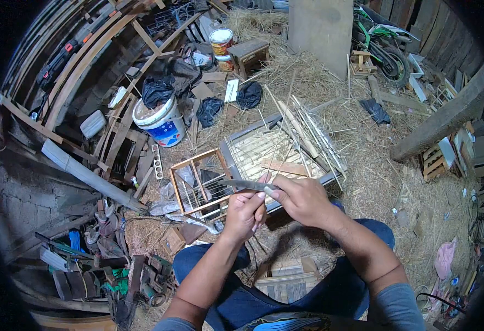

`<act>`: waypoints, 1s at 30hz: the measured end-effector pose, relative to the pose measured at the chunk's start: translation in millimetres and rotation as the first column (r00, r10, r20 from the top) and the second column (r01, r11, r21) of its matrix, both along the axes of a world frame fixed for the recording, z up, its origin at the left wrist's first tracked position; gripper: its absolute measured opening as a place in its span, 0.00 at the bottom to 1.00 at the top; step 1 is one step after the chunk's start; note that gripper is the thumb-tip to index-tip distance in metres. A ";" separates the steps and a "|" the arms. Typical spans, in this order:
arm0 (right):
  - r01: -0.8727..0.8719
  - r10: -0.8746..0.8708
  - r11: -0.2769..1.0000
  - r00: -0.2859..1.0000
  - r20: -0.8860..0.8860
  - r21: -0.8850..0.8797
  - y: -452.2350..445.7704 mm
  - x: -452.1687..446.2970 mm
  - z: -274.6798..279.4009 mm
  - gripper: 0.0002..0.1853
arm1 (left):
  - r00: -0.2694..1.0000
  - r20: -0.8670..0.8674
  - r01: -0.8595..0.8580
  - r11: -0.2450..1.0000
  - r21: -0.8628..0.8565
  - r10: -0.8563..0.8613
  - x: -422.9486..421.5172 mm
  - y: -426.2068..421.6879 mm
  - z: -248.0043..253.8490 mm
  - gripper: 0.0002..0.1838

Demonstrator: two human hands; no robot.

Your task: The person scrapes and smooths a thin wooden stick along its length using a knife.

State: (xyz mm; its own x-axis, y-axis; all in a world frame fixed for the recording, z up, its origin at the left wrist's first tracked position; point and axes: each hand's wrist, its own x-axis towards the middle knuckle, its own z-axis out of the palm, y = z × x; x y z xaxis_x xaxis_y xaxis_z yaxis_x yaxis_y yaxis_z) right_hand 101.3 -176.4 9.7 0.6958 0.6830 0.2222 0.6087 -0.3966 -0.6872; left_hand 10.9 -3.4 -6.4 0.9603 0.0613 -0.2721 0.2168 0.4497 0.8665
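Observation:
My right hand [303, 203] is closed on a knife, with its blade [244, 184] pointing left across the top of my left hand. My left hand [245, 214] is pinched on a thin bamboo strip [279, 134], which runs up and away from my fingers. Blade and strip meet close to both thumbs; the exact contact is hidden. Just beyond my hands, a dark-framed tray [232, 157] bears pale slats and a loose bundle of split bamboo sticks [308, 135]. To its left lies a small wooden frame [177, 185] with thin rods across it.
A white bucket [162, 124] with a black bag on top stands at the left. Behind it are paint tins [221, 43] and a wooden stool [248, 52]. A wooden post [446, 118] leans at the right, and a green motorbike [382, 44] stands at the back. Straw covers the floor.

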 end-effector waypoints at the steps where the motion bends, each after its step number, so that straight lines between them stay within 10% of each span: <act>1: -0.002 0.002 1.000 0.999 0.054 0.013 -2.2 -0.6 4.9 0.12 | 1.000 -0.001 0.001 1.000 0.000 -0.001 -0.1 -1.2 0.2 0.22; 9: 0.232 -0.220 0.964 0.971 0.095 -0.132 -19.8 32.5 5.4 0.14 | 1.000 -0.006 0.019 0.999 -0.029 -0.019 -1.4 -6.3 11.4 0.22; 16: 0.128 -0.133 0.991 0.971 0.197 0.039 -11.2 12.2 1.7 0.14 | 0.998 0.007 -0.057 0.998 -0.011 0.057 0.1 -8.7 4.9 0.20; 22: 0.069 -0.048 0.984 0.990 0.130 -0.161 -11.6 4.9 12.2 0.13 | 0.999 -0.041 -0.022 0.995 0.099 0.026 3.9 -9.3 7.0 0.24; 26: 0.045 -0.066 0.994 0.971 0.229 0.096 -9.9 17.8 2.6 0.14 | 0.997 -0.002 -0.073 0.997 0.004 0.073 6.3 -8.6 6.3 0.23; 30: 0.202 -0.181 0.973 0.968 0.173 -0.115 -17.9 24.5 8.8 0.13 | 0.999 -0.002 -0.035 0.999 -0.013 0.035 2.5 -7.7 6.2 0.21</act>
